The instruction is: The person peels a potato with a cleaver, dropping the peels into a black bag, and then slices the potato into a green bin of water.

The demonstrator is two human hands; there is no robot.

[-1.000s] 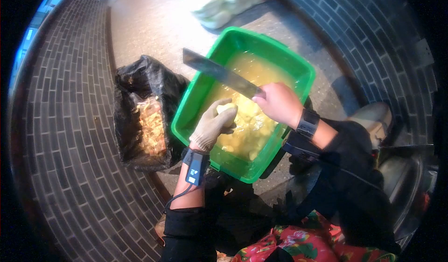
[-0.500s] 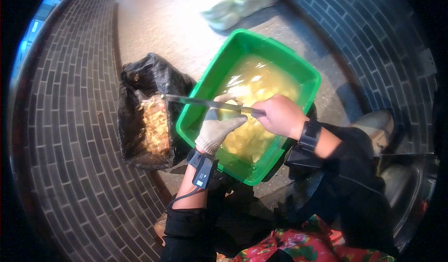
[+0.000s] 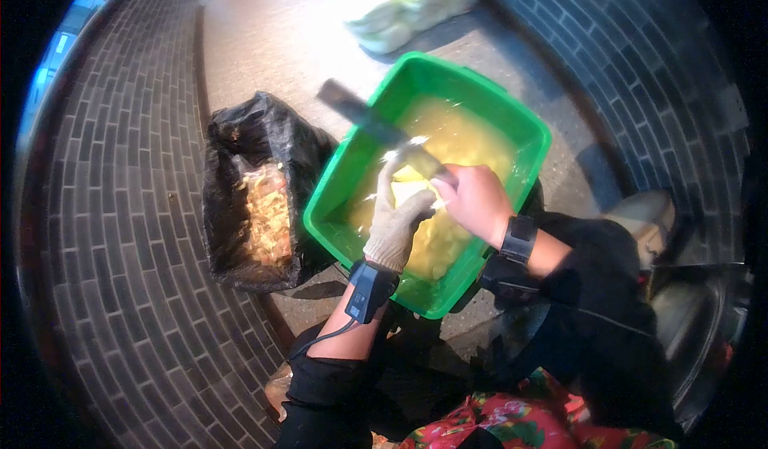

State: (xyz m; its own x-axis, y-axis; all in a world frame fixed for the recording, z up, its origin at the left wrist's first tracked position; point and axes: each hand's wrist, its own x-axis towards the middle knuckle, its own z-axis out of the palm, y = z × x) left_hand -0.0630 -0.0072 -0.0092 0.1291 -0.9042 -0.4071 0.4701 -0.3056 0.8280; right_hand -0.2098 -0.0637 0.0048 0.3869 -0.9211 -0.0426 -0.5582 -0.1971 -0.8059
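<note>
A green tub (image 3: 322, 209) holds cloudy yellowish water with several pale yellow pieces (image 3: 436, 249) in it. Over the tub, my left hand (image 3: 400, 213), in a light glove, has its fingers around a pale yellow piece (image 3: 408, 190) that looks like a peeled potato. My bare right hand (image 3: 478, 202) grips a knife (image 3: 364, 117) whose blade points to the upper left, passing over the piece and the tub's left rim. The blade is blurred, and whether it touches the piece cannot be made out.
Left of the tub stands a black plastic bag (image 3: 228, 233) with peelings (image 3: 268, 217) inside. A clear bag of pale green produce (image 3: 400, 5) lies beyond the tub. Brick surfaces (image 3: 136, 209) run along both sides. A shoe (image 3: 644, 221) is at the right.
My left hand has shifted right with the piece. The knife has swung from nearly level to a steeper slant, its far end now higher, and my right hand has moved slightly left.
</note>
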